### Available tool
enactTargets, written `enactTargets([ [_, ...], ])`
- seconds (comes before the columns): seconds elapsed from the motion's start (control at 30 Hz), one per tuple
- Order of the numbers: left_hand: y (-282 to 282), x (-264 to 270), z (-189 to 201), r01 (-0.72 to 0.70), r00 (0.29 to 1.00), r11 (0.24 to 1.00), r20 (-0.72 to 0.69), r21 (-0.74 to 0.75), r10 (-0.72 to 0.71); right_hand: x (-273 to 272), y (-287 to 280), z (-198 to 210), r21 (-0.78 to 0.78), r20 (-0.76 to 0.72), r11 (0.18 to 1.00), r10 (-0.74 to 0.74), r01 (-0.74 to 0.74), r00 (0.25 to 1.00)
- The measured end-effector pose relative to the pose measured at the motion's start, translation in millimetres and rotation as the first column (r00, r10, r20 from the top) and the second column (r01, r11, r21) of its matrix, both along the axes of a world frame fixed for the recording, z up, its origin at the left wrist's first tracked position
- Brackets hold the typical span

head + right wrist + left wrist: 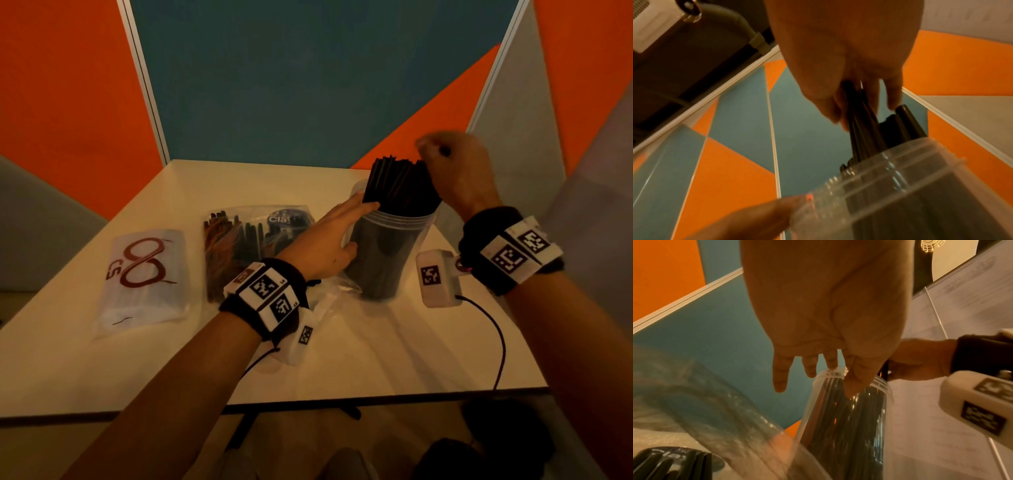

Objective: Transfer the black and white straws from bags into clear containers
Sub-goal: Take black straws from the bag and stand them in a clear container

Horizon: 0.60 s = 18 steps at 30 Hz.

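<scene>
So the landmark here is the tall clear plastic container (pixel 387 246) standing on the cream table (pixel 342 359), already stuffed with a bundle of black plastic straws (pixel 399 186) that pokes out above its rim.

The right hand (pixel 459 168) is above the container, fingers curled around the tops of a few of those straws, I'd guess to seat them down into the pack or tidy them. The left hand (pixel 329 240) is flat against the container's left side, fingers straight, thumb lower on the wall. That reads as bracing so the thing doesn't tip while the other hand fiddles on top.

Left of the container there's a clear plastic bag of dark straws (pixel 250 240), lying flat, and further left a flat white bag with a red looping logo (pixel 144 274). I can't tell whether that one holds the white straws.

The right wrist view shows the pinch itself, fingers wrapped on the straw ends, which the head view blurs. The left wrist view shows the thumb on the ribbed rim (pixel 851 378) and crumpled clear plastic (pixel 715 410) just beside the container.
</scene>
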<state>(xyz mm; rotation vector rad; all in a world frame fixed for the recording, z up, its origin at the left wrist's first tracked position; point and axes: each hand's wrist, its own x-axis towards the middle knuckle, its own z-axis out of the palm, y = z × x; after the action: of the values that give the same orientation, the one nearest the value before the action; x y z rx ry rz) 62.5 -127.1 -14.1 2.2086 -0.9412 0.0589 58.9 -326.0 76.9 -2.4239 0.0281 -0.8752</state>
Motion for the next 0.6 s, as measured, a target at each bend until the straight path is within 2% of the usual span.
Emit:
enactTargets([
  [0.07, -1.1, -0.1, -0.9, 0.000, 1.000, 1.000, -0.005, -0.007, 0.000, 0.1, 4.3, -7.1, -0.154, -0.203, 0.987, 0.008, -0.040, 0.979],
  [0.1, -1.5, -0.6, -1.2, 0.001, 1.000, 1.000, -0.007, -0.010, -0.001, 0.4, 6.7, -10.3, -0.197, -0.248, 0.979, 0.004, -0.054, 0.969],
  [0.2, -1.0, -1.4, -0.1, 0.008, 1.000, 1.000, -0.013, -0.014, -0.008, 6.5, 5.6, -17.5, -0.246, -0.221, 0.969, -0.041, -0.015, 0.974],
  [0.3, 1.0, -0.8, 2.9, 0.020, 0.999, 1.000, -0.029, 0.017, -0.019, 13.7, -0.1, -25.3, -0.330, -0.328, 0.944, -0.127, 0.012, 0.936],
  [0.37, 4.6, -3.4, 6.8, 0.023, 0.998, 0.998, -0.062, 0.063, -0.019, 15.3, -3.5, -26.5, -0.337, -0.401, 0.941, -0.108, -0.037, 0.910],
  [0.43, 11.8, -8.6, 13.7, 0.021, 0.996, 0.994, -0.093, 0.110, -0.011, 12.6, -3.3, -23.1, -0.298, -0.412, 0.953, -0.071, -0.061, 0.908],
  [0.5, 26.2, -10.9, 18.5, 0.015, 0.994, 0.971, -0.109, 0.240, 0.012, 3.6, 2.5, -18.1, -0.234, -0.358, 0.971, -0.041, -0.047, 0.933],
  [0.53, 35.9, -10.4, 19.4, 0.009, 0.993, 0.934, -0.111, 0.356, 0.033, -1.5, 7.9, -17.2, -0.220, -0.302, 0.975, -0.034, -0.035, 0.953],
  [0.6, 56.8, -7.7, 17.7, -0.001, 0.990, 0.801, -0.114, 0.599, 0.087, -18.1, 27.8, -16.5, -0.234, -0.174, 0.971, -0.003, -0.039, 0.985],
])
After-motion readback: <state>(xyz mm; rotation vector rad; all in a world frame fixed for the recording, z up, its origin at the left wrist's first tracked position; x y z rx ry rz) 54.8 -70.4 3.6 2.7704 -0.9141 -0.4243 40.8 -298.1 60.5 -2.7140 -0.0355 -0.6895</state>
